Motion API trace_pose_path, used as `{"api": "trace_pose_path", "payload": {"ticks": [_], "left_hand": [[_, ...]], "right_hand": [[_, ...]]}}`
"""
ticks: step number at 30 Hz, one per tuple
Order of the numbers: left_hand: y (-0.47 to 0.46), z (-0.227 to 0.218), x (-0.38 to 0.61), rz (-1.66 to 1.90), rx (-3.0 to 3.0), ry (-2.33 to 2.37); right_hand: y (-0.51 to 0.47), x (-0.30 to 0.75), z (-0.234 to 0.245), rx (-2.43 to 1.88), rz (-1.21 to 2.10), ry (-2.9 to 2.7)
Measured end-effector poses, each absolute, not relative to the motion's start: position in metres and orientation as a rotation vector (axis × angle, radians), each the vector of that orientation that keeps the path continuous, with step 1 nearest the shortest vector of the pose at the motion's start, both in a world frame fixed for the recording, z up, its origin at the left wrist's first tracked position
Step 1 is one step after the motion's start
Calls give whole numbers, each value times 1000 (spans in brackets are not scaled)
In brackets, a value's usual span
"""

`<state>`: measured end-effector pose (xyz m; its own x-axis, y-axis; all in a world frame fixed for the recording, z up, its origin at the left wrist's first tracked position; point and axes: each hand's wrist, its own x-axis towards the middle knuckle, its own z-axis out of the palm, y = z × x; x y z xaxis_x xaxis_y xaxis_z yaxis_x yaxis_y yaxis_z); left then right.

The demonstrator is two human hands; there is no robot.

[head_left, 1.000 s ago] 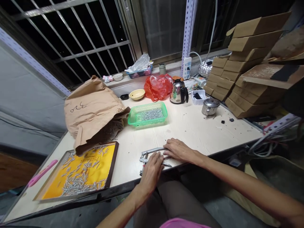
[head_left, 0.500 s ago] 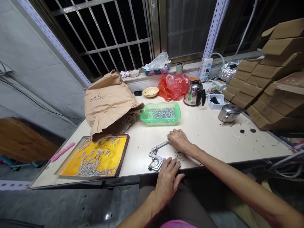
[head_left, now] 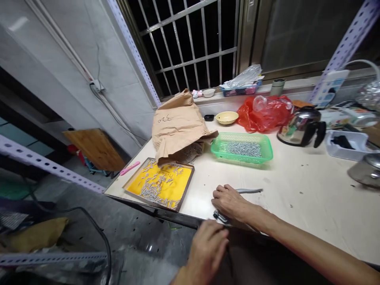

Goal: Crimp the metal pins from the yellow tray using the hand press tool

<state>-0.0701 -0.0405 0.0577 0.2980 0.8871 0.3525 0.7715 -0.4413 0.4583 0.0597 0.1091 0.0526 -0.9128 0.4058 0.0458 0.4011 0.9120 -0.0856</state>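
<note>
My right hand (head_left: 230, 202) lies over a grey metal hand tool, its fingers curled round the middle. One long handle (head_left: 249, 190) of the tool sticks out to the right, and its dark-tipped jaw (head_left: 220, 216) shows at the table's front edge. The rest of the tool is hidden under the hand. My left hand (head_left: 208, 245) is smeared by motion just in front of the table edge, below the jaw. Whether its fingers hold anything is unclear; a thin dark shape hangs beside it.
A shallow yellow-lined tray (head_left: 184, 178) with many small metal pins stands left, near a pink cutter (head_left: 130, 168) and a brown paper bag (head_left: 178, 126). Behind are a green basket (head_left: 264, 156) of metal pieces, a yellow bowl (head_left: 227, 118), a red plastic bag (head_left: 264, 113) and a kettle (head_left: 299, 126).
The view has swung left. My right hand has moved from the handle's end onto the tool's middle, and the tool has turned. My left hand has come off the tool, toward me.
</note>
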Motion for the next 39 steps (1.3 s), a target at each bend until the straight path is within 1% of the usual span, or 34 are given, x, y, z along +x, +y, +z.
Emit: {"api": "trace_pose_path", "payload": {"ticks": [3,6,10,16,20,22,24,29,32,35,39], "left_hand": [[-36,65,-136,833,2217,2002],[-23,70,-195,660,2139,2260],[-4,74,-229,403,2150,2211],[16,76,-215,120,2209,2053],[26,76,-209,-36,2159,2092],[30,77,-209,-95,2146,2102],[33,79,-207,-160,2160,2093],[39,85,-198,-421,2223,2101],[41,81,-198,-451,2262,2099],[45,75,-205,-382,2304,2097],[51,73,-213,-228,2221,2154]], "right_hand": [[104,59,50,-601,98,-3015],[99,54,49,-521,93,-3065],[95,50,46,-538,43,-3080],[92,48,43,-554,-22,-3041],[94,47,47,-554,40,-2966],[102,49,58,-625,71,-2865],[120,53,78,-775,56,-2722],[189,83,146,-1230,-122,-2386],[206,106,163,-1377,-208,-2339],[178,122,149,-1306,-55,-2408],[106,133,101,-1160,342,-2520]]}}
